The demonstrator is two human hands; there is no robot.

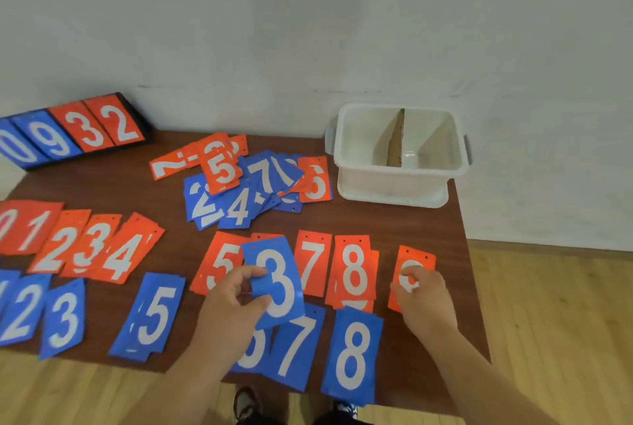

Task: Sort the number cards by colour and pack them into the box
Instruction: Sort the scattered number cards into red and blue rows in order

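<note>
The brown table (394,222) holds rows of red and blue number cards (313,263), a mixed heap (239,205), a white box (394,184) — and a scoreboard (89,130).

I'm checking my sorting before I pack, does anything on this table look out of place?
Yes. The blue 3 card, pinched in the left hand, sits over the red row, hiding the pile between red 5 and red 7; the blue 3 pile lies far left. A mixed red-and-blue heap is unsorted behind.

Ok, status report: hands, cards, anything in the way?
Left hand holds blue 3 card above the rows. Right hand pinches red 9 card in the red row. Mixed pile unsorted; nothing blocks the box.
</note>
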